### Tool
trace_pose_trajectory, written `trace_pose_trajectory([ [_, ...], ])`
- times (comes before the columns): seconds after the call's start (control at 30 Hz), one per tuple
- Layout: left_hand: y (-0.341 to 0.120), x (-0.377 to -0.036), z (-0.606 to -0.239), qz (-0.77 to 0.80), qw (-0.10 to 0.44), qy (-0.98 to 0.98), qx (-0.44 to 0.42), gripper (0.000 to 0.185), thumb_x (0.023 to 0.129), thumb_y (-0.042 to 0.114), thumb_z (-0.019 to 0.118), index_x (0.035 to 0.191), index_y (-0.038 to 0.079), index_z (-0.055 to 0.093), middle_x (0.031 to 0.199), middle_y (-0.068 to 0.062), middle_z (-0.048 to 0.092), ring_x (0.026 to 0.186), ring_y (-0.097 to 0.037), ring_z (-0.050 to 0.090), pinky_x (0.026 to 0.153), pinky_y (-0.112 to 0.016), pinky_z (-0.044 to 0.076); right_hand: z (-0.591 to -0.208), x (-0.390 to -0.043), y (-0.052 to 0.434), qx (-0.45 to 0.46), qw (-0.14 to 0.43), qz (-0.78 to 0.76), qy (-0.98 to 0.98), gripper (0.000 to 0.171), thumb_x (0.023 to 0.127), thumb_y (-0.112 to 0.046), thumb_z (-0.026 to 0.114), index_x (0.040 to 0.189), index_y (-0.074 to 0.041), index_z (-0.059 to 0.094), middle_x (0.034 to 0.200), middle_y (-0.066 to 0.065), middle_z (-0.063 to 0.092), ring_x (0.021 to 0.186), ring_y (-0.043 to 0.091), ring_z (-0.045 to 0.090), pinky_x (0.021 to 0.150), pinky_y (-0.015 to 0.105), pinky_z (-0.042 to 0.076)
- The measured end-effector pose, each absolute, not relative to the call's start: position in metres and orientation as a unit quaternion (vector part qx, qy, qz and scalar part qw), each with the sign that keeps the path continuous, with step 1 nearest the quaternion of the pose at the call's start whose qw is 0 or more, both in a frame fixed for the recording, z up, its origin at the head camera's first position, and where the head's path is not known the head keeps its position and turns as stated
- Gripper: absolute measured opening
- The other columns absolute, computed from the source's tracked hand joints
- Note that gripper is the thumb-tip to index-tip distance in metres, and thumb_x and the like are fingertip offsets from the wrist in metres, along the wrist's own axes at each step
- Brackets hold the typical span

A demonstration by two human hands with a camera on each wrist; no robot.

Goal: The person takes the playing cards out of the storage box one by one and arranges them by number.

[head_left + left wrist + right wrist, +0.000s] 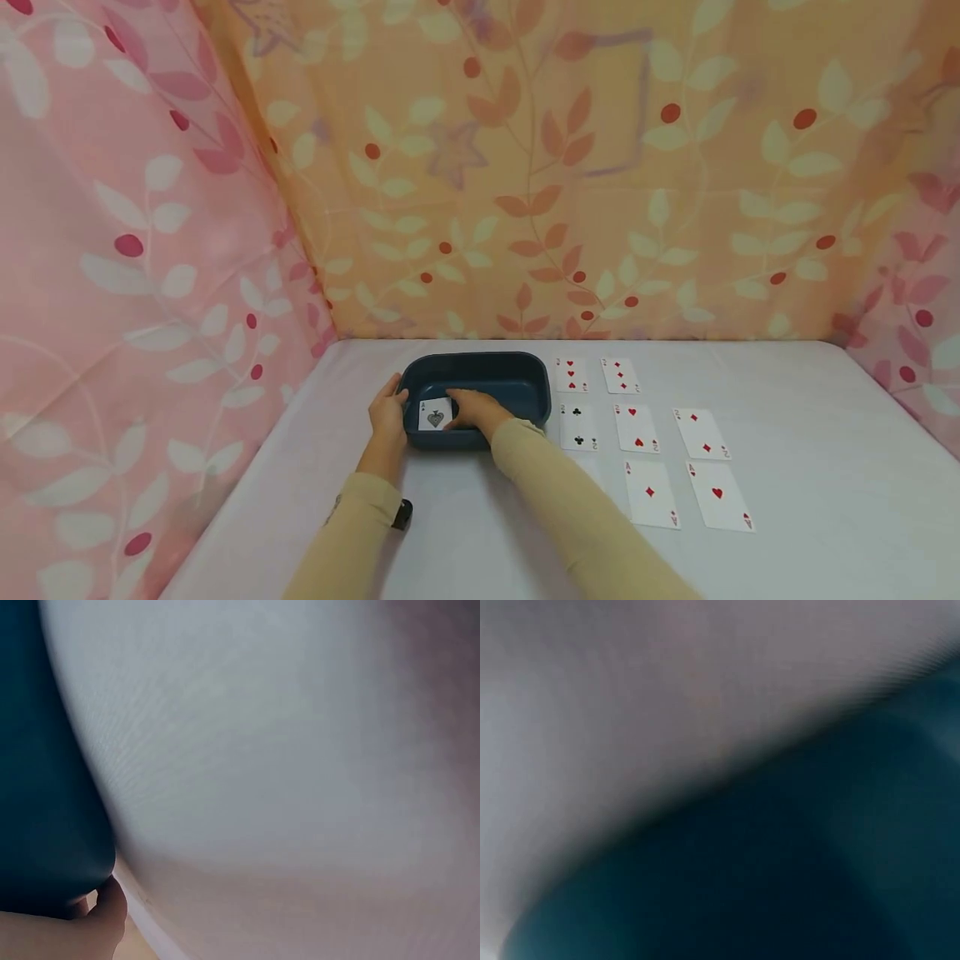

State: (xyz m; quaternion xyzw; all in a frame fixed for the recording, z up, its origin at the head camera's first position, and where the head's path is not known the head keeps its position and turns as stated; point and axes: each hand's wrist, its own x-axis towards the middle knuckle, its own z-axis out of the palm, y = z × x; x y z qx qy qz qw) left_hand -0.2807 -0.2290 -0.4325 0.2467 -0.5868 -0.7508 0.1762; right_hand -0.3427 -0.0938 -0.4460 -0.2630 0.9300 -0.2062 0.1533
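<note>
A dark blue bin (pixel 475 442) stands on the white-covered table. My left hand (pixel 387 414) grips its left end, thumb at the rim; the left wrist view shows a finger (pixel 111 911) against the blue wall. Inside the bin, at its left, an ace of spades playing card (pixel 435 414) lies face up. My right hand (pixel 480 411) reaches over the near rim and holds this card at its right edge between thumb and fingers. The right wrist view is blurred and shows only the bin's wall (pixel 727 885), without the hand.
Right of the bin, several playing cards lie face up in rows, among them a three of hearts (pixel 572 375), a two of clubs (pixel 578 427) and an ace of hearts (pixel 720 496). A floral cloth (pixel 525 208) hangs behind the table (pixel 810 417).
</note>
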Motion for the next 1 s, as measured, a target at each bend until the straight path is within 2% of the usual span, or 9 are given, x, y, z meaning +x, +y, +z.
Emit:
trace_pose_trajectory([
  [0.07, -0.229, -0.281, -0.433, -0.751, 0.176, -0.586, 0.249, 0.047, 0.096, -0.006, 0.046, 0.143, 0.0, 0.045, 0.151, -0.014, 0.037, 0.145, -0.026, 0.023, 0.117, -0.034, 0.018, -0.458, -0.355, -0.101, -0.255, 0.166, -0.19, 0.934, 0.078, 0.079, -0.024, 0.082, 0.146, -0.011, 0.044, 0.145, 0.008, 0.048, 0.133, 0.028, 0.044, 0.108, 0.044, 0.036],
  [0.17, -0.23, -0.281, -0.434, -0.752, 0.178, -0.584, 0.248, 0.047, 0.095, -0.006, 0.046, 0.142, 0.0, 0.045, 0.15, -0.014, 0.037, 0.144, -0.026, 0.023, 0.116, -0.034, 0.02, -0.509, -0.396, -0.111, -0.285, 0.156, -0.193, 0.926, 0.079, 0.077, -0.029, 0.083, 0.146, -0.015, 0.045, 0.142, 0.004, 0.051, 0.13, 0.022, 0.047, 0.106, 0.037, 0.039],
  [0.2, -0.23, -0.281, -0.434, -0.751, 0.178, -0.585, 0.248, 0.047, 0.095, -0.006, 0.046, 0.142, 0.0, 0.045, 0.15, -0.014, 0.037, 0.144, -0.026, 0.023, 0.116, -0.034, 0.021, -0.513, -0.399, -0.113, -0.281, 0.163, -0.201, 0.924, 0.076, 0.078, -0.026, 0.083, 0.144, -0.014, 0.046, 0.14, 0.005, 0.053, 0.127, 0.022, 0.05, 0.104, 0.036, 0.04],
  [0.3, -0.23, -0.28, -0.434, -0.751, 0.173, -0.587, 0.247, 0.048, 0.096, -0.006, 0.045, 0.143, 0.0, 0.043, 0.152, -0.014, 0.036, 0.145, -0.026, 0.021, 0.116, -0.034, 0.02, -0.499, -0.385, -0.107, -0.283, 0.17, -0.241, 0.913, 0.063, 0.08, -0.019, 0.081, 0.135, -0.006, 0.051, 0.126, 0.01, 0.06, 0.11, 0.022, 0.057, 0.097, 0.036, 0.044],
  [0.4, -0.229, -0.28, -0.432, -0.752, 0.166, -0.588, 0.249, 0.048, 0.097, -0.005, 0.045, 0.144, 0.002, 0.043, 0.153, -0.012, 0.034, 0.145, -0.025, 0.02, 0.116, -0.034, 0.019, -0.449, -0.346, -0.096, -0.248, 0.201, -0.273, 0.908, 0.047, 0.08, -0.005, 0.078, 0.12, -0.001, 0.053, 0.113, 0.015, 0.061, 0.099, 0.026, 0.057, 0.093, 0.04, 0.045],
  [0.53, -0.229, -0.28, -0.431, -0.751, 0.163, -0.588, 0.251, 0.048, 0.097, -0.004, 0.045, 0.145, 0.003, 0.043, 0.153, -0.011, 0.034, 0.146, -0.024, 0.02, 0.116, -0.034, 0.018, -0.446, -0.344, -0.091, -0.259, 0.192, -0.273, 0.906, 0.035, 0.08, -0.009, 0.077, 0.108, -0.001, 0.057, 0.108, 0.014, 0.062, 0.099, 0.026, 0.058, 0.092, 0.037, 0.047],
  [0.73, -0.231, -0.282, -0.432, -0.752, 0.165, -0.587, 0.252, 0.047, 0.097, -0.003, 0.045, 0.144, 0.003, 0.044, 0.153, -0.012, 0.035, 0.145, -0.024, 0.02, 0.116, -0.034, 0.019, -0.444, -0.342, -0.093, -0.244, 0.165, -0.254, 0.921, 0.037, 0.079, -0.011, 0.079, 0.108, -0.003, 0.058, 0.1, 0.012, 0.06, 0.095, 0.026, 0.055, 0.087, 0.038, 0.047],
  [1.0, -0.23, -0.282, -0.431, -0.756, 0.167, -0.581, 0.25, 0.047, 0.097, -0.004, 0.045, 0.144, 0.001, 0.043, 0.153, -0.013, 0.034, 0.145, -0.025, 0.022, 0.116, -0.035, 0.021, -0.433, -0.332, -0.094, -0.213, 0.156, -0.232, 0.936, 0.034, 0.079, -0.016, 0.08, 0.105, -0.004, 0.06, 0.109, 0.017, 0.047, 0.103, 0.033, 0.049, 0.09, 0.045, 0.045],
])
